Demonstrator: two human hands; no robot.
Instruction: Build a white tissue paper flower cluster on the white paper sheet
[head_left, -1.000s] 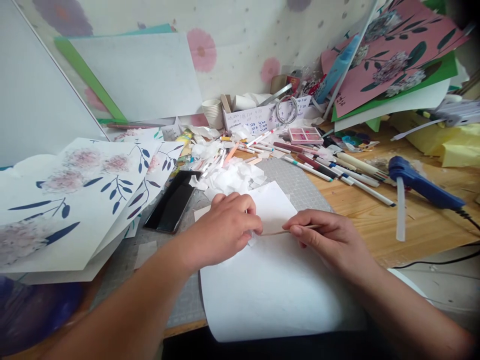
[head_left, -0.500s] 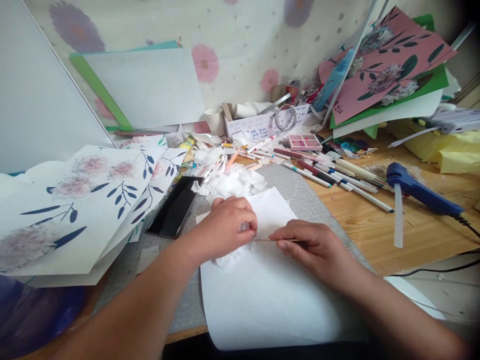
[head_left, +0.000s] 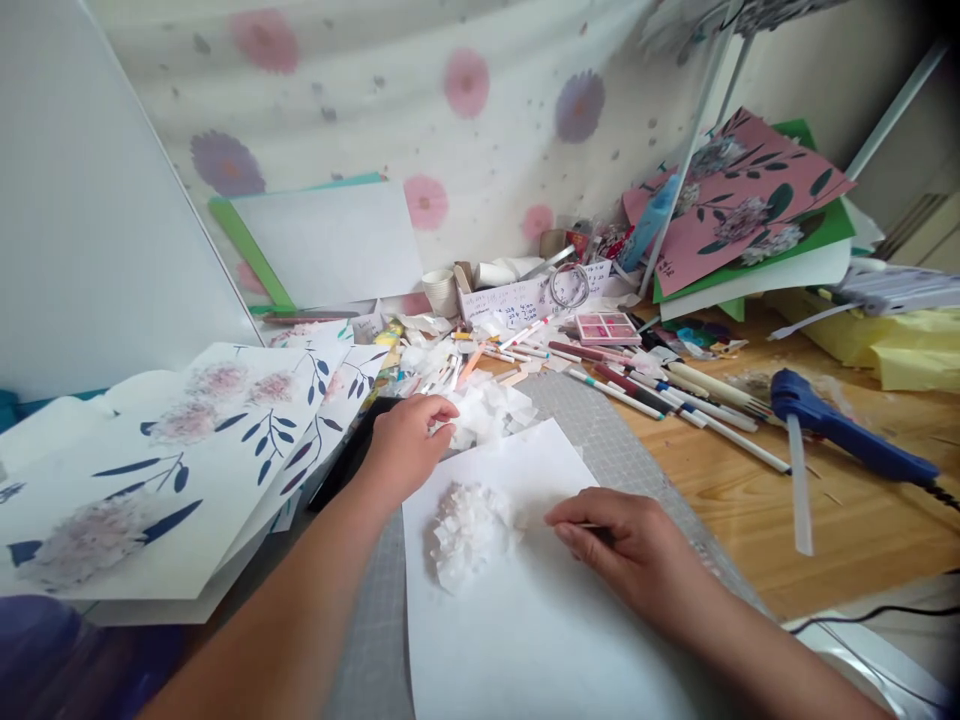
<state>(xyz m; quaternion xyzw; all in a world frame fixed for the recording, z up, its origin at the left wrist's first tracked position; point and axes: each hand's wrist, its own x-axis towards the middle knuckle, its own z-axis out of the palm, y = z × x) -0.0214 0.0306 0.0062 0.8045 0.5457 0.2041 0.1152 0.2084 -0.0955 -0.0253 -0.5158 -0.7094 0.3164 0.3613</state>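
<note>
A white sheet (head_left: 517, 640) lies on the grey cutting mat, bearing a cluster of crumpled white paper petals (head_left: 469, 530). My left hand (head_left: 412, 440) is above the left edge of the pile of white paper scraps (head_left: 491, 410), fingers curled; what it grips, if anything, is too small to tell. To the right of the petal cluster, my right hand (head_left: 615, 535) pinches a thin stick, mostly hidden in the fingers.
Flower pictures (head_left: 187, 480) lie at the left, beside a dark phone (head_left: 349, 455). Pens and brushes (head_left: 675, 400) spread across the back right. A blue glue gun (head_left: 847, 430) rests at the right, its cord trailing off.
My left hand has moved from the petals up and left to the scraps, uncovering the cluster. My right hand still holds the stick beside it. The camera view has tilted.
</note>
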